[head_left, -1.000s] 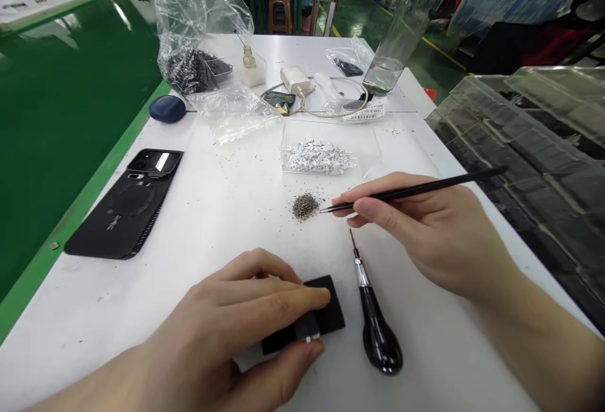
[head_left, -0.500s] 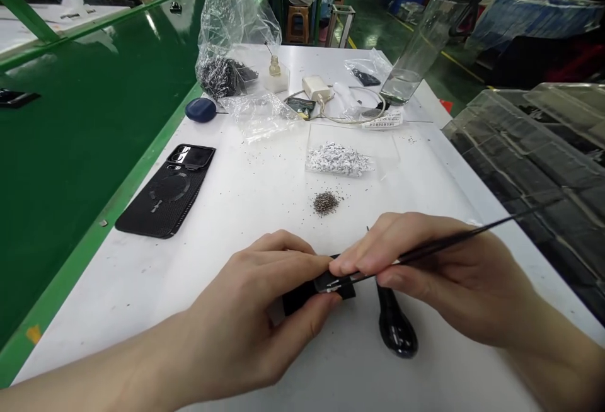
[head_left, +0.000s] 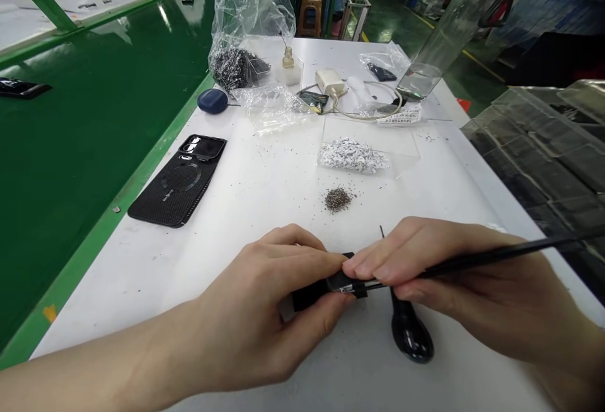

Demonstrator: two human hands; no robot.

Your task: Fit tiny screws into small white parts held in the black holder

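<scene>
My left hand (head_left: pixel 265 311) pinches a small flat black part (head_left: pixel 317 293) against the white table (head_left: pixel 246 198), thumb below and fingers on top. My right hand (head_left: pixel 454 286) is closed on long black tweezers (head_left: pixel 491 256), whose tips rest on the right end of that part. A black-handled screwdriver (head_left: pixel 410 330) lies on the table just under my right hand, its thin tip pointing away. A little heap of tiny dark screws (head_left: pixel 337 199) sits beyond my hands.
A clear tray with small white pieces (head_left: pixel 352 155) lies behind the screws. A black phone case (head_left: pixel 178 180) rests at the left by the green edge (head_left: pixel 118 207). Plastic bags (head_left: pixel 246 40), a charger (head_left: pixel 329 80), a blue case (head_left: pixel 212 101) and a bottle (head_left: pixel 437 46) stand farther back. Clear trays (head_left: pixel 543 147) stack at the right.
My right hand carried the tweezers from the screw heap down to the black part held by my left hand. The view shifted slightly forward.
</scene>
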